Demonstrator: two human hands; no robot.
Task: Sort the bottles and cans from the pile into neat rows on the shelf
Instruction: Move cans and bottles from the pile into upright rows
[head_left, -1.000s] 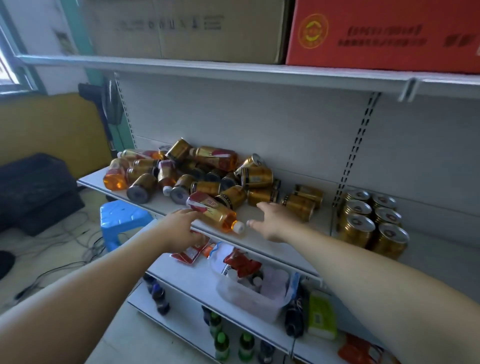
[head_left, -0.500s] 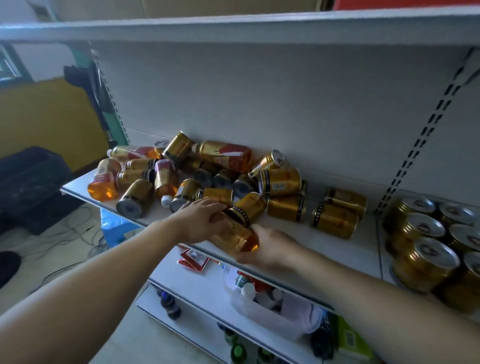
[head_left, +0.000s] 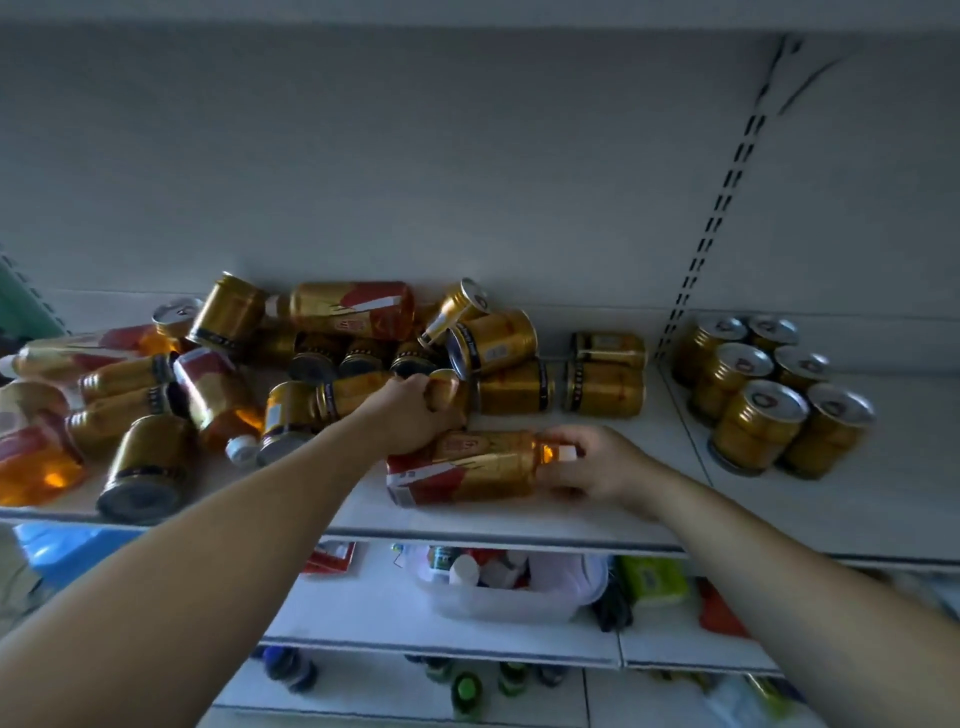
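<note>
**Bottle lies along the shelf front, cap end in the right grip**

We look at a white shelf (head_left: 649, 501) that carries everything. On its left and middle part lies the pile (head_left: 332, 358): gold cans and amber bottles across each other, most of them on their sides. On the right part, well apart from the pile, six standing cans (head_left: 763, 410) are packed close together in two rows. Below, on the lower shelf (head_left: 363, 597), a clear plastic tub (head_left: 498, 605) holds small bottles and packets; we cannot tell them more exactly.

The bottle (head_left: 467, 462) lies on its side just in front of the pile, near the front edge. Its long axis runs left to right, almost along that edge, with the base to the left and the white cap (head_left: 567, 453) to the right. The right grip (head_left: 592, 462) is at the cap end, fingers curled round the neck, so we judge it the nearer one for lifting. The left grip (head_left: 410, 415) is just behind the base half of the bottle, curled round a gold can (head_left: 444, 387) at the front of the pile.

We judge that the bottle must next turn from lying to standing, cap upward, and go to the free part of the shelf between the pile and the standing cans. Being round, it may roll toward the edge if it is let go.
</note>
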